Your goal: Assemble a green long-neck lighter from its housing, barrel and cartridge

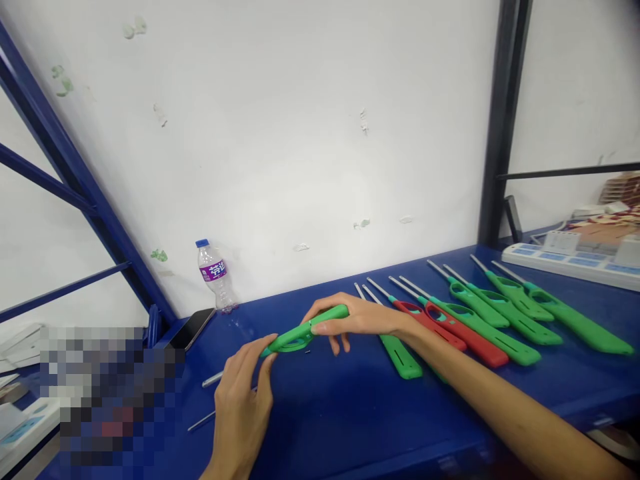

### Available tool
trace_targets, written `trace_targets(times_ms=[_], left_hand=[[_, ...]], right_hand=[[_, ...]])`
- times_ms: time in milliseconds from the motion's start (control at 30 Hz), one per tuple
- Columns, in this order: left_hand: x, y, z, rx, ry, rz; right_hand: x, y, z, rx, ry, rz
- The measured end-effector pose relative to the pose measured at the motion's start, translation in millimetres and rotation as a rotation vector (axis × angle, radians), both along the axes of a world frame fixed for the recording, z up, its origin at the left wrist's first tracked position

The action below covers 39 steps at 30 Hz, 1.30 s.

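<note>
A green gas lighter [327,317] is held slantwise above the blue table between both hands. My left hand [244,393] pinches its front end, and a metal tube [213,379] sticks out on the far side of that hand. At the handle end, my right hand [353,316] grips with thumb and fingers. A thin metal rod [201,421] shows beside my left hand, partly hidden by it. Under the lighter lies a tiny dark piece [307,351], too small to name. Beyond my right wrist, another green lighter [401,357] lies on the table, its middle covered by the arm.
To the right, several green lighters [580,320] and two red lighters [467,339] lie in a row on the blue table [320,427]. A power strip [575,263] stands behind them. By the wall are a plastic bottle [219,283] and a phone [193,329]. The left corner is pixelated.
</note>
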<state>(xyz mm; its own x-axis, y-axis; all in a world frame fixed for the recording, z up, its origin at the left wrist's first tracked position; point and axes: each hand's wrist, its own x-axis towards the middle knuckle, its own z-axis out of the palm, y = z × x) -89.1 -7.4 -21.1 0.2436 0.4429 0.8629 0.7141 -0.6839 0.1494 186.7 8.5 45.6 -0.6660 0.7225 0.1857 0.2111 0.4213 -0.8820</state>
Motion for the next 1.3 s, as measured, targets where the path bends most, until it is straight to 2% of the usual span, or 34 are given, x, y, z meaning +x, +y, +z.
trace_targets(times_ms=[67, 167, 267, 333, 400, 467, 633, 700, 767, 967, 1300], left_hand=[[-2, 1, -0.9, 0.002, -0.008, 0.007], [-3, 3, -2.9, 0.030, 0.020, -0.012], [0, 3, -3.4, 0.033, 0.076, -0.032], [3, -1, -1.5, 0.046, 0.099, -0.026], [7, -6, 1.7, 0.063, 0.069, 0.022], [10, -10, 4.8, 0.068, 0.001, 0.070], [9, -10, 4.1, -0.068, -0.029, 0.049], [8, -8, 1.8, -0.124, -0.035, 0.035], [8, -7, 0.2, -0.173, -0.042, 0.012], [11, -8, 2.1, -0.208, -0.014, -0.065], [9, -10, 0.8, -0.271, 0.020, -0.111]], right_hand=[[-5, -3, -1.5, -0.228, 0.177, 0.121], [-10, -11, 0.8, -0.441, 0.250, 0.213], [-12, -17, 4.7, -0.578, 0.220, 0.279], [-13, -17, 4.0, -0.589, 0.253, 0.305], [-15, -14, 0.1, -0.520, 0.340, 0.299], [-15, -9, -4.7, -0.380, 0.407, 0.212], [-18, 0, -12.8, 0.082, 0.206, -0.320], [-21, -1, -15.9, 0.179, 0.173, -0.450], [-24, -2, -19.5, 0.249, 0.167, -0.520], [-30, -4, -28.2, 0.485, 0.050, -0.550], [-31, -1, -32.2, 0.501, -0.012, -0.574]])
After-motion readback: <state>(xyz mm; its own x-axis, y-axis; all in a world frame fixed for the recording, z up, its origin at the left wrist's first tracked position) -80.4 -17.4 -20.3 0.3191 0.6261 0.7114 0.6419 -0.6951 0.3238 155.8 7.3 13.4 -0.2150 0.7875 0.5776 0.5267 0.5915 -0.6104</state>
